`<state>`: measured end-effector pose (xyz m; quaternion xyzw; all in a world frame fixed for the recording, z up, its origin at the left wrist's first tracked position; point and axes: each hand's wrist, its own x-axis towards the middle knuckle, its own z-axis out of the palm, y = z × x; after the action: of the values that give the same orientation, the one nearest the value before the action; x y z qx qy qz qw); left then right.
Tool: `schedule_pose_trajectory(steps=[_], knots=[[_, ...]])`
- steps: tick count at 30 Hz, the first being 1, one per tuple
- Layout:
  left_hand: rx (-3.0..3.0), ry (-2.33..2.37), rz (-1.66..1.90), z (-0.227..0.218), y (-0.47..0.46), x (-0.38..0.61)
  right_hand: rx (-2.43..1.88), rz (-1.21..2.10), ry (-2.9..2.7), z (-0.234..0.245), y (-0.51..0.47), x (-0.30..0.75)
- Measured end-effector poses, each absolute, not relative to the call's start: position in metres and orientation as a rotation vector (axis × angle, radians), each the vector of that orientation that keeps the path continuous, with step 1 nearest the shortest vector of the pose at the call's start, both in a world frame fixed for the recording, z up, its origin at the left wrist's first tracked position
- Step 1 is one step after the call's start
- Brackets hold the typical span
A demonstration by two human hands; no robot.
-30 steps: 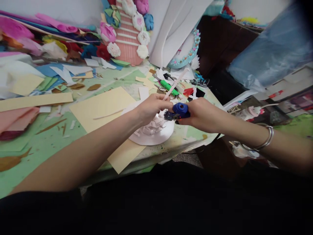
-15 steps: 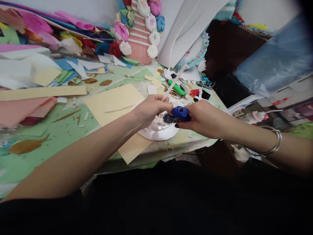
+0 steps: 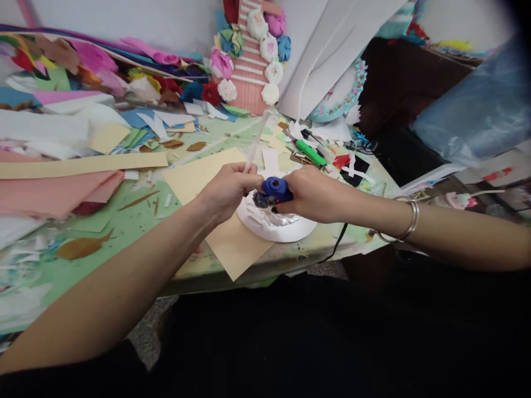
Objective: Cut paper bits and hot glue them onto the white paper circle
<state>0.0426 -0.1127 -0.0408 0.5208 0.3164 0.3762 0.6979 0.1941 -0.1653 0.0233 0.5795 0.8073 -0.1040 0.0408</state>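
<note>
My right hand [image 3: 309, 193] is wrapped round a blue glue gun [image 3: 272, 189], whose black cord [image 3: 338, 243] drops over the table edge. My left hand [image 3: 226, 190] pinches a pale translucent glue stick [image 3: 254, 145] that slants up and away, its lower end right by the back of the gun. Both hands hover just above a white round foam piece [image 3: 277, 226] covered with small white petals. It rests on a cream sheet [image 3: 207, 182] near the front edge of the green table [image 3: 124, 232].
Cream and pink strips [image 3: 62, 182] lie at the left among scraps. A pink stand with paper flowers [image 3: 249, 61] and white boards [image 3: 332, 50] rise at the back. A green marker [image 3: 311, 153] lies in clutter behind the hands. A dark cabinet and a blue plastic bag [image 3: 477, 105] stand at right.
The view has shifted, so both hands sit further left in the frame. The glue stick has tipped from leaning right to nearly upright, leaning slightly right, still in my left hand.
</note>
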Motion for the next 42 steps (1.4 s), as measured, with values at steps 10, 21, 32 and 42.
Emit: schedule_pose_trajectory(steps=[10,21,32,42], knots=[[1.267,0.801,0.922,-0.054,-0.063,0.047,1.889,-0.281,2.517,0.007,-0.121,0.208],[1.295,0.941,0.975,-0.096,-0.053,0.027,2.246,-0.439,2.416,0.014,-0.115,0.269],[1.996,1.289,0.974,-0.105,-0.059,0.015,1.865,0.192,2.83,0.009,-0.176,0.301],[2.216,1.435,0.625,-0.111,-0.053,0.006,1.833,0.647,2.588,-0.028,-0.195,0.325]])
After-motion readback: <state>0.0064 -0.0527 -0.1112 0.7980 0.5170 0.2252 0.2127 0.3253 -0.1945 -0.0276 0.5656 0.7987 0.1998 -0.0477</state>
